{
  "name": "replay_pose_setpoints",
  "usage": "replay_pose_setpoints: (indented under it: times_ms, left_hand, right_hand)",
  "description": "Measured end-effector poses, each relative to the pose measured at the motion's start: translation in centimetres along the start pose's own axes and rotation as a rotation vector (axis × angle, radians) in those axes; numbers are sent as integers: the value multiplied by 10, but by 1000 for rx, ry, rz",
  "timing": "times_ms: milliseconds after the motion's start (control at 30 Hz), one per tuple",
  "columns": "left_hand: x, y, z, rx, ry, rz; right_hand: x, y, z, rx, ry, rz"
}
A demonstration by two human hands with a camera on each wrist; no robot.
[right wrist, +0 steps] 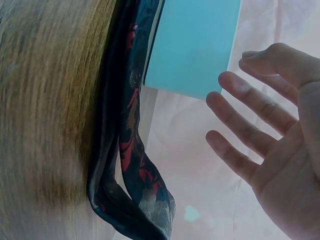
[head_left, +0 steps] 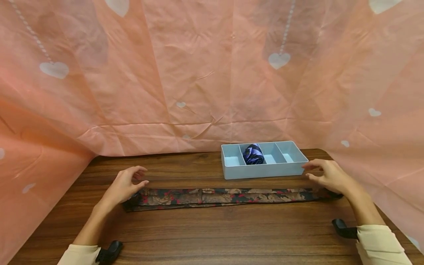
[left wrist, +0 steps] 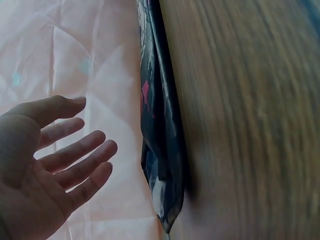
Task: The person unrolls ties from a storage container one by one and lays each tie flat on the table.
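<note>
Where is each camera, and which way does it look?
Head: on the head, facing forward and down at the floral tie and blue tray; left hand, right hand and both forearms show.
Left wrist: on that wrist, facing one tie end; left hand shows.
Right wrist: on that wrist, facing the other tie end; right hand shows.
Head and right wrist both show the tray.

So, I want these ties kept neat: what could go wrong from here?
The floral tie lies in loose layers, gaping near its right end, so lifting it there might skew them. The right fingers appear close to the tray and could knock it. Such a bump might also loosen the rolled tie inside.
</note>
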State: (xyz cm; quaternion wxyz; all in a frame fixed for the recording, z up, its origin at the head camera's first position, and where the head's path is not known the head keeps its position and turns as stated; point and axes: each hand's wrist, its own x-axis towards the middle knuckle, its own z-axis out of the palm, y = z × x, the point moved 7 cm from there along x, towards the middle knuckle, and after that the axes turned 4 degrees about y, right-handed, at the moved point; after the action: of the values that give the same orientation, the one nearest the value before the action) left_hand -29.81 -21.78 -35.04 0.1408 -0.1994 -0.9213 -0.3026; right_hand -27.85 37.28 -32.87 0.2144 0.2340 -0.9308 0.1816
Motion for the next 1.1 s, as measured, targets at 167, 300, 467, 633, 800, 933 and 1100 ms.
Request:
replay_pose_setpoints:
  times_ms: [167,300,467,633,800,933,1100]
  left_hand:
    - [6,8,4,-5,-16,14]
    - [13,14,7,-18,-14,40]
    - [20,19,10,-38,-8,53]
    - [26,24,14,-54,-27,64]
    - [29,29,17,-62,-40,70]
    - [31,31,21,-72,-56,70]
    - [34,35,27,-78,-64,89]
  right_hand:
    - [0,-1,0,3,-9,4]
    - [1,-4,0,8,-19,5]
    - [1,-6,0,1,-6,-10]
    - [1,-5,-1,-10,11,-30]
    - [1,-4,0,3,13,-38]
    - [0,-4,1,9,1,-35]
    - [-1,-6,0,3,-4,-26]
